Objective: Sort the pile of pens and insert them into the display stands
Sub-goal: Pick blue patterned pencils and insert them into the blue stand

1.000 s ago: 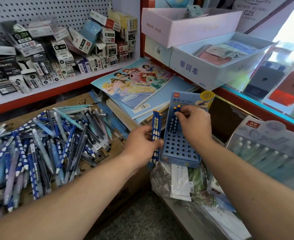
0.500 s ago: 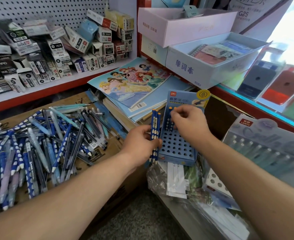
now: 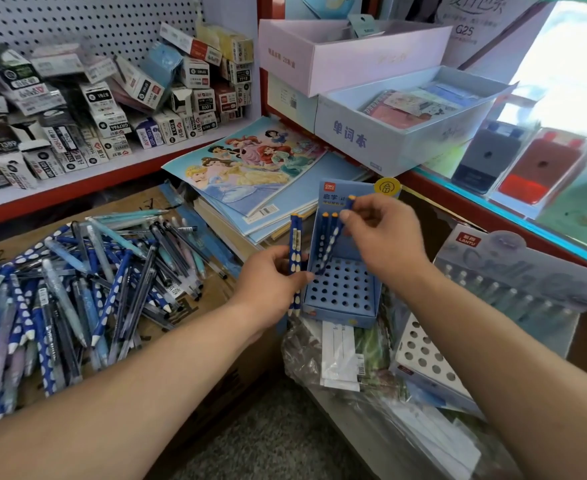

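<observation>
Both forearms bare to frame edge; left grip, right grip bare.

Princess book: tops a slanted stack of thin books.
Small boxes: up left of the princess book, heaped on a red-edged shelf.
Pegboard: beyond the princess book, behind the small boxes.
Pink box: up right of the princess book, open.
Blue box: just right of the princess book, holding notebooks.
Cardboard: just left of the princess book.
Plastic bag: well below the princess book, paper slips on it.
</observation>
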`<state>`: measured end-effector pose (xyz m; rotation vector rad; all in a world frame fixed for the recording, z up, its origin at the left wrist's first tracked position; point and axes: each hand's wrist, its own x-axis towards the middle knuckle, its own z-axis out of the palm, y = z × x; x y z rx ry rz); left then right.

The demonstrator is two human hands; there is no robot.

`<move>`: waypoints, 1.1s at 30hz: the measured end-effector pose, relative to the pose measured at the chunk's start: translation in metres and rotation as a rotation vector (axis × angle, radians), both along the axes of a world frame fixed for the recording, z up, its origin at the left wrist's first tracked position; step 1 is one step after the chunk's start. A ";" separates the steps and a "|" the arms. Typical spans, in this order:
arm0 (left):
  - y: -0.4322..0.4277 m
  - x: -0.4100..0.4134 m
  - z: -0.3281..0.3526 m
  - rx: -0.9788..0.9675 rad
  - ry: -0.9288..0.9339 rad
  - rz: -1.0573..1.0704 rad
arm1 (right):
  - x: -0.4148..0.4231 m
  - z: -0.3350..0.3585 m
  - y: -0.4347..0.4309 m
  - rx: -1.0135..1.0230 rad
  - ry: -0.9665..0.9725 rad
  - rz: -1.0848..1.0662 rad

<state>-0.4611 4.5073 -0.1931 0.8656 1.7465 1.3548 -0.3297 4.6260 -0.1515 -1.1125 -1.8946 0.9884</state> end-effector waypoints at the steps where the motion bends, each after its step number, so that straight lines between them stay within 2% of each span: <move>1: 0.000 -0.001 0.000 -0.008 -0.002 0.005 | 0.002 0.002 0.002 0.052 0.005 -0.072; 6: -0.002 0.000 -0.002 -0.025 0.044 -0.022 | 0.004 -0.008 0.006 0.195 -0.155 -0.142; 23: -0.001 0.002 -0.002 -0.035 0.112 -0.057 | -0.009 -0.029 0.019 0.168 -0.268 -0.162; 33: -0.005 -0.002 -0.003 -0.040 0.086 -0.062 | -0.013 -0.031 0.021 0.143 -0.298 -0.177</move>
